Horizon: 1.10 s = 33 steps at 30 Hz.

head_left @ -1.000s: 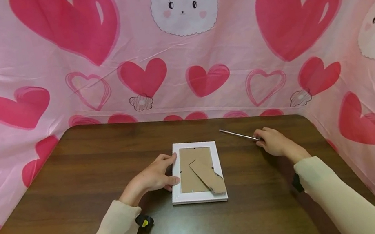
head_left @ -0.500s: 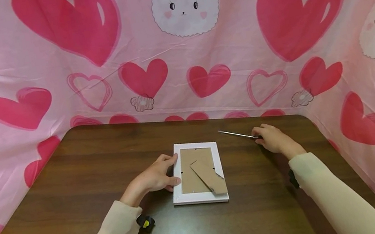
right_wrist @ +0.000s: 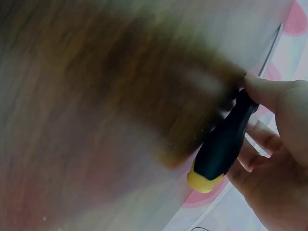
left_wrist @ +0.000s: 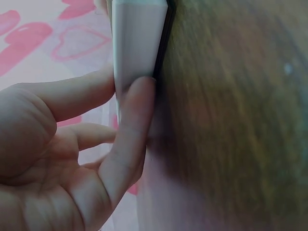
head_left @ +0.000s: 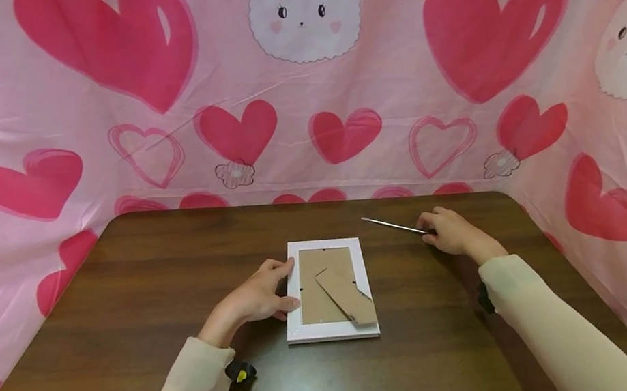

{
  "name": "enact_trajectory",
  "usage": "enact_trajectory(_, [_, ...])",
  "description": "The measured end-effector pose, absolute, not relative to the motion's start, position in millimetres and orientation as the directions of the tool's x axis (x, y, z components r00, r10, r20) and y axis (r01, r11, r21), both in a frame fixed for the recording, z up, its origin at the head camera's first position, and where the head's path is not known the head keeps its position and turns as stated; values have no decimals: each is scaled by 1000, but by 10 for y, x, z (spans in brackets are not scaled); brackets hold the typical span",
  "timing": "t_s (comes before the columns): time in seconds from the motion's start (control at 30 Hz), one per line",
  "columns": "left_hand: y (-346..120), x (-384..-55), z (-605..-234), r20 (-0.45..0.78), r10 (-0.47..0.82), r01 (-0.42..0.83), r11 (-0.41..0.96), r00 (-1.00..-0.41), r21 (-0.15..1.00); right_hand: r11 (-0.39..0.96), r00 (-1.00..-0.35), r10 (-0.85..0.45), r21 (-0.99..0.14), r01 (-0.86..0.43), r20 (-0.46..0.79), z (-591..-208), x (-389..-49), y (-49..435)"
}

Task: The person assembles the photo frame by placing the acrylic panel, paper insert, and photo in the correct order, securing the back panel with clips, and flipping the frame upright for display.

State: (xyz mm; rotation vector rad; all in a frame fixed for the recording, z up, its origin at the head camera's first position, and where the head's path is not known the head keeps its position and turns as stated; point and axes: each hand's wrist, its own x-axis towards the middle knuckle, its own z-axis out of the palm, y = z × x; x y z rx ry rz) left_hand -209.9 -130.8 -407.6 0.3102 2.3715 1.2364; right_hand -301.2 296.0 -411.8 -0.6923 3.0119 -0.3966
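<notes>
A white picture frame (head_left: 297, 334) lies with its brown cardboard back up, the angled stand (head_left: 347, 293) resting across it. My left hand (head_left: 256, 293) holds the frame's left edge, the thumb at its lower part and other fingers farther up. Close up in the left wrist view, a finger (left_wrist: 134, 110) lies along the frame's white side (left_wrist: 137, 43). To the right, my right hand (head_left: 452, 232) grips a screwdriver (head_left: 395, 226) whose metal shaft points to the far left. Its black handle with a yellow end (right_wrist: 224, 139) shows in the right wrist view, thumb at its neck.
The dark wooden table (head_left: 199, 256) spreads around both hands. A pink cloth (head_left: 245, 82) with hearts and rabbits hangs behind the table and along its sides.
My right hand has shifted slightly left with the screwdriver. My left hand and the picture frame stay in place.
</notes>
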Motion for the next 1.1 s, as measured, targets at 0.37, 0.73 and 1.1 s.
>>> enact_trajectory(0.37, [-1276,-1995,-4052,-261,406,22,573,-876,819,865,-917,-381,-303,-399,120,-4014,-2893,2703])
enact_trajectory(0.73, [-1284,-1866,-4011,-243,335,30,639,-911,769,763,-916,-348,-507,-400,198,-3851,-2809,2087])
enact_trajectory(1.1, [-1317,-1725,-3982,-202,361,128,711,-911,691,714,-959,-264,-648,-264,100,-3941,-2694,1718])
